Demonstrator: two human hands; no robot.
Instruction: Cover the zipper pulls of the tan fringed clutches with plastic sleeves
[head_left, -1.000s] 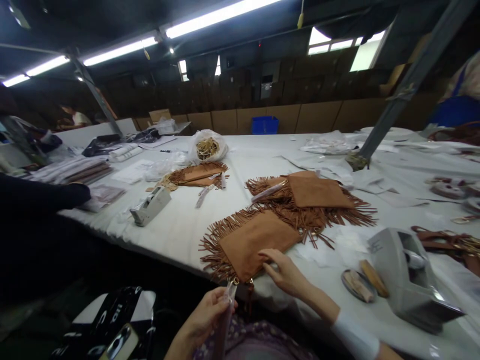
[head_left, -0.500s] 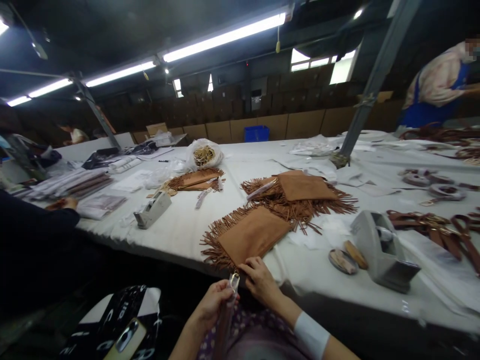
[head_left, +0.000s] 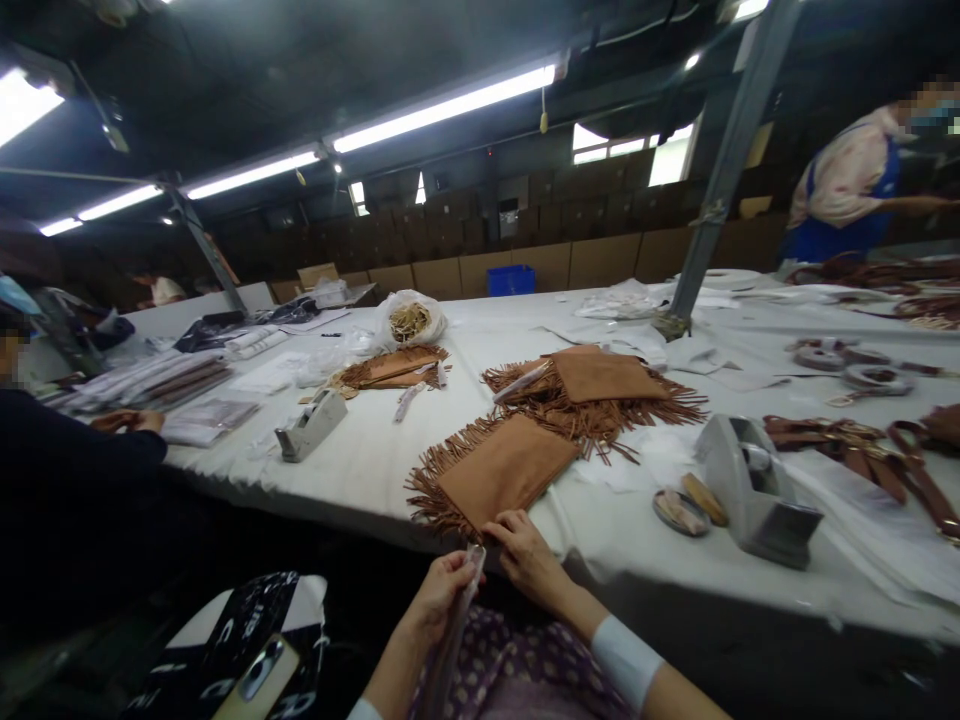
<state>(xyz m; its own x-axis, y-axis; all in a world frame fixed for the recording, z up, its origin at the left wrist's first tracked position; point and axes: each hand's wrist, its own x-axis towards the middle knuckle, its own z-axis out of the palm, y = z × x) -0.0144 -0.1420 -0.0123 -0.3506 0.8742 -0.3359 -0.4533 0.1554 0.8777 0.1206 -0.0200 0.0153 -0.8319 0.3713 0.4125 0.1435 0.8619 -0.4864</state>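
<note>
A tan suede bag with fringe [head_left: 504, 470] lies at the near edge of the white table [head_left: 360, 460]. My left hand [head_left: 442, 593] is closed on a narrow strap in a clear sleeve [head_left: 459, 620] that hangs down toward my lap. My right hand [head_left: 527, 552] rests on the bag's near corner with its fingers curled at the strap's top end. What those fingers pinch is hidden. A second fringed bag [head_left: 600, 380] lies just behind the first.
A grey tape dispenser [head_left: 754, 490] stands to the right, another tape dispenser [head_left: 311, 425] to the left. Brown straps [head_left: 862, 450] lie far right. A person in dark sleeves [head_left: 82, 450] works at the left, another person [head_left: 855, 190] stands at the back right.
My right hand slid from the bag's face down to its near corner beside my left hand. The strap rose closer to the bag. The view tilted upward.
</note>
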